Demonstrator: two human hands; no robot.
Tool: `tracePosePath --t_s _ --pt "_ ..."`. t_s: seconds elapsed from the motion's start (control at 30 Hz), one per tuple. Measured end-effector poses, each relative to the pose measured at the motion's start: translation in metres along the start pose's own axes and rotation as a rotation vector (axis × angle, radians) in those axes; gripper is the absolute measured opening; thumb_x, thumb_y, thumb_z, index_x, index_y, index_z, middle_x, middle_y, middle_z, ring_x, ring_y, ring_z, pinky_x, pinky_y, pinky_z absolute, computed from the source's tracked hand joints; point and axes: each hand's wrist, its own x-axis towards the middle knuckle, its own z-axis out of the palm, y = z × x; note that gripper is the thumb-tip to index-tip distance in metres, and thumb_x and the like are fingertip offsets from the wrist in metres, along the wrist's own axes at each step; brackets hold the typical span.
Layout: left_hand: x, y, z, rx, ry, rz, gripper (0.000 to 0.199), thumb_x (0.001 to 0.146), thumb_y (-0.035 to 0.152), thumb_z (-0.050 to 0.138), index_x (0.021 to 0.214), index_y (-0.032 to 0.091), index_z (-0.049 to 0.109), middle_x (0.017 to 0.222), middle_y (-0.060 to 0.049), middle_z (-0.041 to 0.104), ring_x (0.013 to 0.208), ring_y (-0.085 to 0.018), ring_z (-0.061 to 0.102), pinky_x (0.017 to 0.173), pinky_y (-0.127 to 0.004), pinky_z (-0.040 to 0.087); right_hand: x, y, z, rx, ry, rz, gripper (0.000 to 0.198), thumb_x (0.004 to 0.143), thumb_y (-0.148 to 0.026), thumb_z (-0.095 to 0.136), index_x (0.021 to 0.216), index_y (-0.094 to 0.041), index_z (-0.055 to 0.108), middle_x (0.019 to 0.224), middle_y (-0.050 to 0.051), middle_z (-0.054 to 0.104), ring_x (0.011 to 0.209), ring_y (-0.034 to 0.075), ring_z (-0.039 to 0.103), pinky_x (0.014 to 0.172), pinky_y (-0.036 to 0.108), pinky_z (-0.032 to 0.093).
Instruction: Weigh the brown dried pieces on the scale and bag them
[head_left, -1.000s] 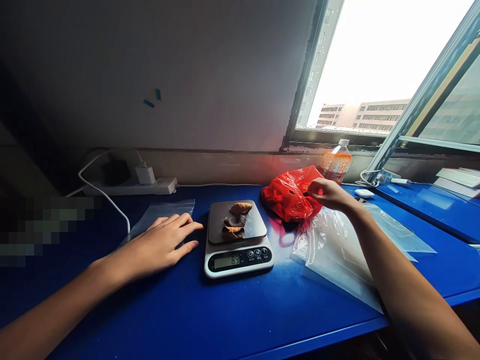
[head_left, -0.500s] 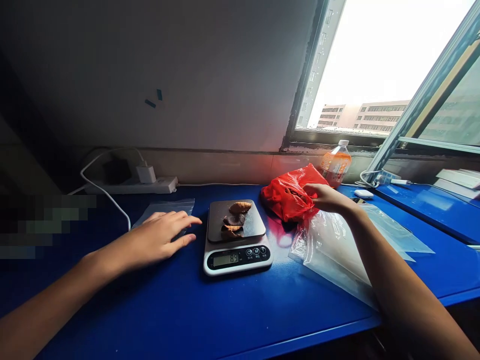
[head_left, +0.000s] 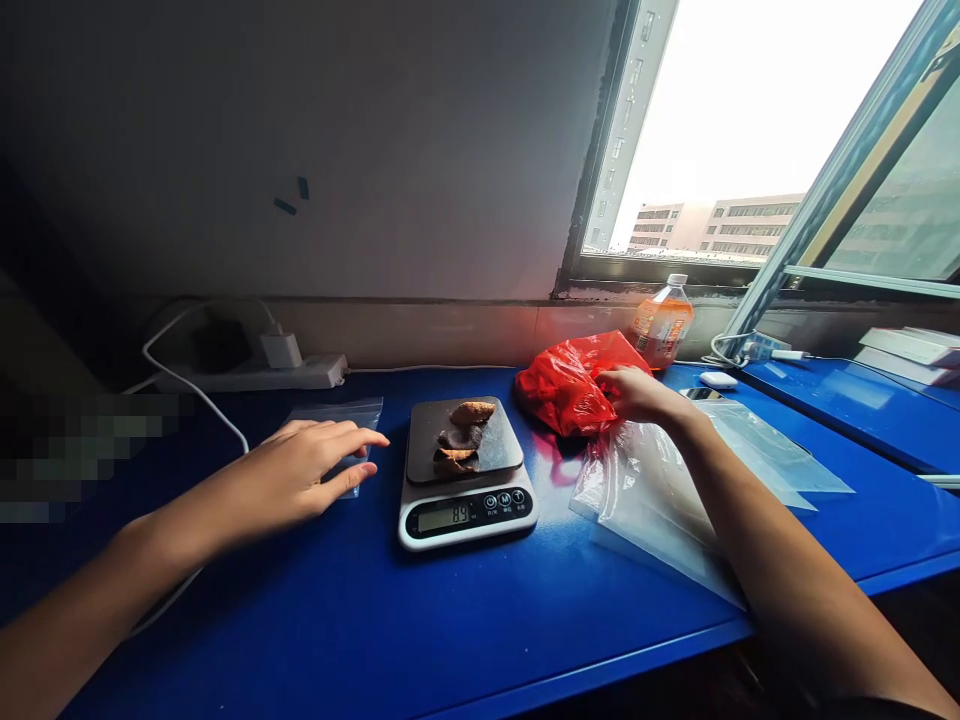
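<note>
A white kitchen scale (head_left: 469,515) stands on the blue table with three curled pieces of dried peel (head_left: 459,440) on its metal plate. Its display seems to read 8.9. To the left of the scale my left hand (head_left: 319,465) hovers with fingers spread, holding nothing, over a clear plastic bag (head_left: 369,412). On the other side, my right hand (head_left: 637,393) reaches into the mouth of a crumpled red plastic bag (head_left: 566,385). Its fingertips are hidden in the bag's folds. Under the right forearm lie several clear zip bags (head_left: 660,510).
An orange drink bottle (head_left: 664,325) stands behind the red bag, below the window. At the back left is a power strip (head_left: 315,372) with a white charger (head_left: 280,350) and cable. A small white case (head_left: 718,381) and white boxes (head_left: 911,355) lie to the right.
My right hand has gone slightly deeper into the red bag, and the dark contents no longer show at its opening. The view has shifted a little; the peel pieces stay on the scale.
</note>
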Motion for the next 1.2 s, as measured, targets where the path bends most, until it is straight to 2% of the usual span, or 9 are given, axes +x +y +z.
tracePosePath --t_s 0.2,0.37,0.43,0.53,0.6,0.83,1.07,1.13,1.2 --pt "-0.001 0.003 -0.001 0.020 -0.057 -0.007 0.057 0.089 0.068 0.039 0.125 0.032 0.066 0.120 -0.006 0.071 0.117 -0.035 0.061 0.101 -0.050 0.046 0.002 -0.004 0.005 0.104 0.022 0.041 0.007 0.068 -0.013 0.062 0.062 -0.017 0.064 0.075 0.007 0.067 0.068 0.015 0.056 0.063 0.025 0.040" --pt "-0.001 0.003 -0.001 0.027 -0.079 0.002 0.058 0.090 0.066 0.038 0.127 0.031 0.065 0.120 -0.007 0.071 0.115 -0.036 0.061 0.100 -0.053 0.046 -0.005 0.002 -0.008 0.321 0.073 0.098 0.021 0.082 -0.031 0.055 0.077 -0.016 0.069 0.079 0.006 0.071 0.069 0.015 0.062 0.062 0.025 0.047" --pt "-0.001 0.004 -0.001 0.030 -0.086 0.001 0.057 0.091 0.066 0.038 0.127 0.031 0.065 0.121 -0.007 0.070 0.117 -0.036 0.061 0.101 -0.053 0.045 -0.009 0.003 -0.013 0.510 0.137 0.137 0.028 0.084 -0.039 0.054 0.085 -0.016 0.070 0.084 0.008 0.073 0.072 0.016 0.066 0.064 0.026 0.051" --pt "-0.001 0.003 -0.001 0.032 -0.085 -0.003 0.056 0.090 0.066 0.039 0.127 0.032 0.065 0.123 -0.006 0.070 0.120 -0.036 0.059 0.103 -0.053 0.045 -0.013 -0.001 -0.015 0.906 0.259 0.233 0.028 0.075 -0.041 0.067 0.083 -0.015 0.069 0.077 0.008 0.072 0.068 0.015 0.065 0.061 0.027 0.050" --pt "-0.002 0.002 0.000 0.031 -0.091 -0.008 0.055 0.090 0.066 0.040 0.127 0.034 0.064 0.125 -0.005 0.069 0.123 -0.036 0.058 0.103 -0.052 0.045 -0.013 -0.005 -0.015 1.035 0.304 0.274 0.030 0.069 -0.042 0.073 0.081 -0.015 0.068 0.073 0.007 0.071 0.065 0.014 0.064 0.058 0.026 0.048" --pt "-0.003 0.005 -0.003 0.049 -0.132 -0.022 0.052 0.092 0.061 0.040 0.131 0.033 0.062 0.131 -0.004 0.066 0.127 -0.035 0.055 0.107 -0.051 0.042 -0.011 -0.016 -0.020 1.118 0.506 0.331 0.032 0.063 -0.033 0.074 0.089 -0.017 0.063 0.072 0.003 0.069 0.064 0.013 0.064 0.052 0.021 0.041" --pt "-0.001 0.023 -0.011 0.105 -0.188 0.006 0.053 0.094 0.053 0.035 0.133 0.027 0.060 0.132 -0.005 0.065 0.126 -0.031 0.056 0.109 -0.047 0.039 -0.016 -0.036 -0.040 1.078 0.843 0.275 0.010 0.078 -0.027 0.065 0.085 -0.023 0.059 0.067 -0.001 0.060 0.053 0.009 0.054 0.045 0.021 0.036" --pt "-0.001 0.026 -0.014 0.100 -0.199 -0.001 0.052 0.094 0.052 0.036 0.132 0.026 0.060 0.133 -0.005 0.065 0.124 -0.029 0.057 0.109 -0.045 0.039 -0.017 -0.048 -0.043 1.055 0.844 0.218 0.009 0.081 -0.026 0.062 0.088 -0.023 0.058 0.067 -0.002 0.058 0.050 0.009 0.052 0.044 0.023 0.037" --pt "-0.002 0.027 -0.016 0.094 -0.210 -0.007 0.052 0.093 0.052 0.036 0.131 0.026 0.061 0.133 -0.005 0.065 0.124 -0.029 0.057 0.108 -0.044 0.039 -0.018 -0.064 -0.041 1.019 0.751 0.148 0.015 0.080 -0.025 0.064 0.094 -0.022 0.060 0.070 -0.002 0.060 0.052 0.009 0.055 0.045 0.023 0.041"
